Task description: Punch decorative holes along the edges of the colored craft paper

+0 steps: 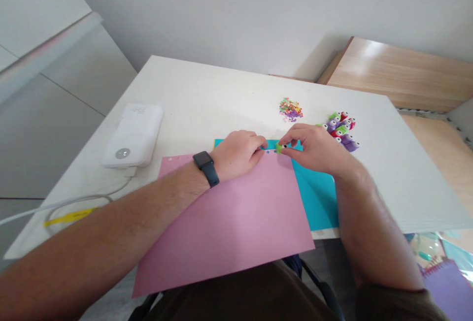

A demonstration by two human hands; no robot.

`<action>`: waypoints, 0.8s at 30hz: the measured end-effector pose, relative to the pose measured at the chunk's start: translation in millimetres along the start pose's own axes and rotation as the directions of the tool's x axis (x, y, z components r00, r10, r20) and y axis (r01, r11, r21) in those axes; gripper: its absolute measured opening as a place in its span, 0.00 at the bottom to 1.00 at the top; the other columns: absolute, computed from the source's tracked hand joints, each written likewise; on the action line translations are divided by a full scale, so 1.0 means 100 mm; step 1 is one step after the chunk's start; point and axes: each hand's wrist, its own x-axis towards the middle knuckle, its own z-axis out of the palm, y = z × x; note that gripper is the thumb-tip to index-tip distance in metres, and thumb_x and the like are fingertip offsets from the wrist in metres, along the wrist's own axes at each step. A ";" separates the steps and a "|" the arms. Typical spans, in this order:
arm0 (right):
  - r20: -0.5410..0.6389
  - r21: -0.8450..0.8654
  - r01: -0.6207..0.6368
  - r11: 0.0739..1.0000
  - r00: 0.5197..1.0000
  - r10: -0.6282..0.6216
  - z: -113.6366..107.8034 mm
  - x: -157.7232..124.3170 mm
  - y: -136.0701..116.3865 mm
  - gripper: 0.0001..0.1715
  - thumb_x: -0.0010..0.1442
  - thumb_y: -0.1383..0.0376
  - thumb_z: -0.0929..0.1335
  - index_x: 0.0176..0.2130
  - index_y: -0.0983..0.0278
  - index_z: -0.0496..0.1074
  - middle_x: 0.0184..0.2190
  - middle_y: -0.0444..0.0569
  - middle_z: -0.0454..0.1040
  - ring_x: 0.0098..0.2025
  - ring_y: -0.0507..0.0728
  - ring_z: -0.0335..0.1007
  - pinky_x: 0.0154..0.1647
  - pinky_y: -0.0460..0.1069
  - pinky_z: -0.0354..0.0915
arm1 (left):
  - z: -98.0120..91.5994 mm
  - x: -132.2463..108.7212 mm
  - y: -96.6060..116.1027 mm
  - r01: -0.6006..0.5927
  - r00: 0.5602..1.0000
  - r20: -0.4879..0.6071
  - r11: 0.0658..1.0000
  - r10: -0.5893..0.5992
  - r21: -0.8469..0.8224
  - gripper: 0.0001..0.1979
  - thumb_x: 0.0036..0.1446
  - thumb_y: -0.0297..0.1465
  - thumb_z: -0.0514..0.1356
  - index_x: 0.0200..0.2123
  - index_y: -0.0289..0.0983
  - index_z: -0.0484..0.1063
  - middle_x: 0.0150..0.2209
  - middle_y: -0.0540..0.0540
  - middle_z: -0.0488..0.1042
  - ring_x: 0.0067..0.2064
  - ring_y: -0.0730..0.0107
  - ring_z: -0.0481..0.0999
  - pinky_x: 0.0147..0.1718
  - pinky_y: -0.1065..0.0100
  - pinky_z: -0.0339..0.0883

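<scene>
Thumb and forefinger of my right hand (314, 147) close in a narrow pinch on a small green piece (278, 148), which sits at the far edge of the pink sheet (244, 212), near its right corner. My left hand (236, 153) rests along that same edge with its fingers curled close together; whether they grip the paper or only press on it, I cannot tell. Between my 2 hands, little dark blue marks show on the pink, just by the edge.

Slipping looks like the main risk to me. The pink sheet lies askew over the blue sheet (318, 203) and its near side hangs past the white table (384, 183) above my lap, so a bump from my body could skew it or crease it. If my left hand presses too lightly, a tug at the green piece could drag the corner or tear the thin margin. My fingertips also hide much of that spot, so I could misjudge the placing.

Beyond my right knuckles lies a loose heap of tiny coloured bits (290, 109), easily scattered by a careless lift. The cluster of eyed pieces (343, 131) sits just beside my right wrist, where a backward swing could knock it apart.
</scene>
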 end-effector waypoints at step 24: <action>0.023 0.008 -0.014 1.000 1.000 0.013 -0.03 -0.01 -0.04 0.07 0.59 0.68 0.73 0.38 0.62 0.82 0.35 0.49 0.78 0.36 0.56 0.74 0.40 0.50 0.66 | 0.00 0.00 0.00 0.007 1.000 0.005 1.000 -0.007 0.006 0.10 0.67 0.30 0.57 0.46 0.37 0.77 0.40 0.43 0.80 0.44 0.58 0.79 0.47 0.58 0.71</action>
